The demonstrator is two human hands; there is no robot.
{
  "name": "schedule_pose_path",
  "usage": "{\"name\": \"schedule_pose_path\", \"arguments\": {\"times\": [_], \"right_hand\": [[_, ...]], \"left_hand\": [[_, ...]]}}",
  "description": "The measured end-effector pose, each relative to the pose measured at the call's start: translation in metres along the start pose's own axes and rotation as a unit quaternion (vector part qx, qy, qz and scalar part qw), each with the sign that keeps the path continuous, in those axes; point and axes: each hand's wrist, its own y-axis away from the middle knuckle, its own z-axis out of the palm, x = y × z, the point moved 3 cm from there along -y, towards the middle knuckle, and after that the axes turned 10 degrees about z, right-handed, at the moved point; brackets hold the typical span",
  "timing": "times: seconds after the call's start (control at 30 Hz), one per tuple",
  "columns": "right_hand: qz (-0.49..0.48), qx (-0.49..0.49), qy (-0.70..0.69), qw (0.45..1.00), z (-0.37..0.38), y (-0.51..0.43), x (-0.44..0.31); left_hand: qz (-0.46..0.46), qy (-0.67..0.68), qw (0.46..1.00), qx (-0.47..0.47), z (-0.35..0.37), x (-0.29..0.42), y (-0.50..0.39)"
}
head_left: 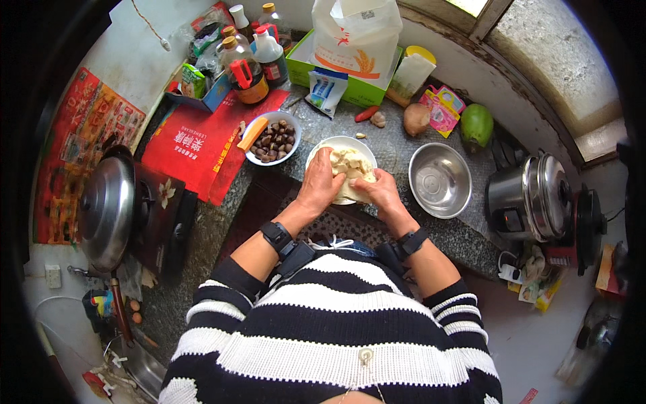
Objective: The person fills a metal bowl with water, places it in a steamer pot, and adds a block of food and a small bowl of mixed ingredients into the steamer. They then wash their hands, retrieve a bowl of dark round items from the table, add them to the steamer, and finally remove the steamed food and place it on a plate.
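Both hands are at a white bowl (372, 150) on the counter in front of me. Pale, crumbly, dough-like pieces (349, 164) fill it. My left hand (319, 182) lies over the bowl's left side, its fingers on the pale food. From the right, my right hand (379, 192) presses its thumb against the same food; its other fingers are partly hidden. To the left stands a white bowl (298, 132) of chestnuts (275, 142) with an orange stick-shaped piece (253, 134) on its rim. A steel bowl (440, 180) with nothing in it sits at the right.
Behind are sauce bottles (244, 76), a green box (353, 90) holding a plastic bag (356, 35), a red chili (366, 114), ginger (378, 119) and a green fruit (476, 126). A lidded pan (107, 207) is at left, a steel rice cooker (515, 199) at right.
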Motion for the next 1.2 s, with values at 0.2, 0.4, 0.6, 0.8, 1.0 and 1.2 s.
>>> {"name": "schedule_pose_path", "arguments": {"times": [0.2, 0.4, 0.6, 0.8, 1.0, 1.2], "right_hand": [[-0.008, 0.018, 0.018, 1.000, 0.004, -0.007, 0.009], [-0.107, 0.078, 0.235, 0.963, -0.007, -0.011, 0.000], [-0.062, 0.027, 0.207, 0.976, -0.009, -0.017, -0.011], [0.081, -0.075, -0.085, 0.990, -0.014, -0.019, -0.026], [0.135, -0.078, -0.119, 0.981, 0.000, -0.037, -0.019], [0.006, 0.037, 0.268, 0.963, -0.006, -0.032, -0.025]], "left_hand": [[0.036, -0.042, 0.998, -0.020, 0.001, -0.004, -0.001], [-0.048, 0.004, 0.998, -0.052, -0.004, -0.024, -0.010], [-0.141, 0.064, 0.984, -0.084, -0.027, -0.050, -0.031], [-0.325, 0.419, 0.848, -0.010, -0.039, -0.060, -0.024], [-0.317, 0.589, 0.743, 0.021, -0.049, -0.064, -0.010], [-0.308, 0.656, 0.689, -0.005, -0.049, -0.057, -0.004]]}}
